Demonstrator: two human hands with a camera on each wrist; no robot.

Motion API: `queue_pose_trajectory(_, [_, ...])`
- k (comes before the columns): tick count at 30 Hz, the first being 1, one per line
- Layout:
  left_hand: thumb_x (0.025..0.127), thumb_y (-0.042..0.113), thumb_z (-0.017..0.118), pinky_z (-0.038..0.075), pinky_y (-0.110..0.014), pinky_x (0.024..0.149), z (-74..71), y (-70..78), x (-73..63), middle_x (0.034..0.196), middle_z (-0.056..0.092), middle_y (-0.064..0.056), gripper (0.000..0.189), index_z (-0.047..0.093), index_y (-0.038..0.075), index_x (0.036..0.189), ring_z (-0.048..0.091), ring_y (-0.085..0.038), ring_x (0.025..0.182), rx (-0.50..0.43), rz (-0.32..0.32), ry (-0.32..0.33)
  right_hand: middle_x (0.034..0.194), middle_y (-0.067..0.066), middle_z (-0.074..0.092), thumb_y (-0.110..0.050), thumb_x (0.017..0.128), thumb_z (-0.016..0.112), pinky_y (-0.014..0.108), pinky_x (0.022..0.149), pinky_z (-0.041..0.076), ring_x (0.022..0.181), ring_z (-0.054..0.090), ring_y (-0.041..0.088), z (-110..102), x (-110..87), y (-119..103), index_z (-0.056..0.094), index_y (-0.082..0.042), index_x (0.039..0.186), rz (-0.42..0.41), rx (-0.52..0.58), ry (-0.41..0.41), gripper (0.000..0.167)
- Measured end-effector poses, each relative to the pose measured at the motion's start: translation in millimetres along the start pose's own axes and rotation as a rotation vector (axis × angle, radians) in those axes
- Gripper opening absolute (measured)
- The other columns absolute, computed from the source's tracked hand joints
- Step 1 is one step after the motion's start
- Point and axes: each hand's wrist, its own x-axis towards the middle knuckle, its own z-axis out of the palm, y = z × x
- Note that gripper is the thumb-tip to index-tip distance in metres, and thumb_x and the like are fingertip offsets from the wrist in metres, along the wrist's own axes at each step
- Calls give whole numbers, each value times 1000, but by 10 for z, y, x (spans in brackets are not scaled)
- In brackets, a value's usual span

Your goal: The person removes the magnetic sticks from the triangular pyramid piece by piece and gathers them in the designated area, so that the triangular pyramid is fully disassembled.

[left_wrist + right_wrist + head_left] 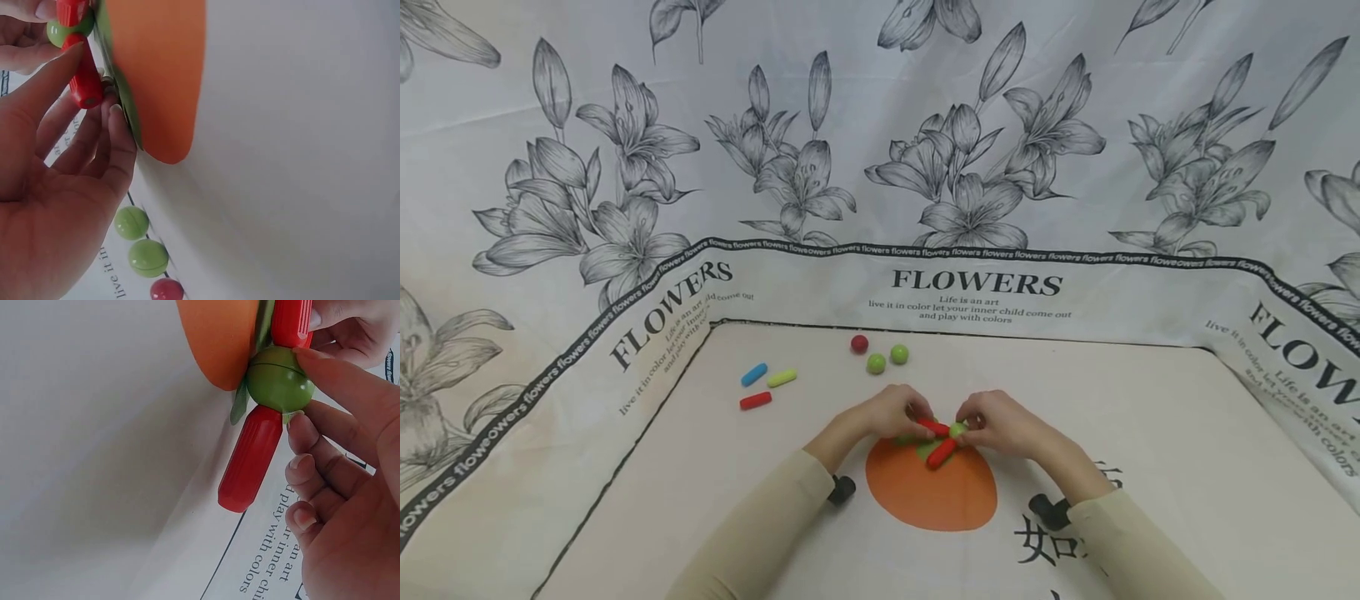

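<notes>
My left hand [895,412] pinches a red ridged stick [86,78] between thumb and fingers. In my right hand [1003,423], thumb and fingertips grip a glossy green ball [280,378]. One end of the left hand's stick meets the ball. A second red stick [250,459] sticks out from another side of the ball, its far end free of either hand. In the head view the joined pieces are over the top of a printed orange fruit shape [932,492] with green leaves, partly covered by the fingers.
At the back left of the cloth lie a blue stick [754,374], a yellow-green stick [782,378] and a red stick [756,401]. Two green balls [876,363] and a red ball [859,343] sit behind the hands. The flower-printed cloth [977,292] rises behind.
</notes>
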Motion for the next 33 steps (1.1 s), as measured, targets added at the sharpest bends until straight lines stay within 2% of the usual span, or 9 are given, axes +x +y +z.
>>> queue_pose_trajectory(6, [89,17,82,50,-22,76,6,-12,1,83,71,8,7,80,16,94,59,-10,81,-9,-22,17,78,-4,59,-15,87,82,27,66,46,75,52,13,1,5,-6,78,-7,97,-25,-2,-18,14])
queue_pose_trajectory(12, [88,20,83,46,-20,66,9,-18,-4,75,68,7,6,80,14,88,55,-8,72,-1,-46,64,77,-5,57,-17,87,82,26,65,45,75,51,12,10,17,0,79,-7,96,-45,-17,-24,14])
queue_pose_trajectory(22, [88,21,83,46,-22,66,-12,19,-12,74,67,6,7,80,15,89,55,-10,75,-16,-77,72,77,-5,59,-15,88,82,26,65,46,74,52,13,-16,24,-17,78,-6,96,-48,-23,-13,13])
queue_pose_trajectory(29, [88,19,82,48,-23,70,-49,20,-132,77,68,6,7,79,14,90,57,-10,78,-9,-58,90,77,-4,58,-17,88,82,26,65,45,75,52,13,-11,17,-22,78,-5,97,-44,-21,-11,16])
queue_pose_trajectory(33, [89,23,82,48,-23,67,-89,10,-224,77,68,7,8,79,16,89,57,-10,76,-13,-48,103,77,-3,58,-17,87,82,26,64,45,75,52,13,-9,20,-24,78,-5,97,-40,-25,-13,16])
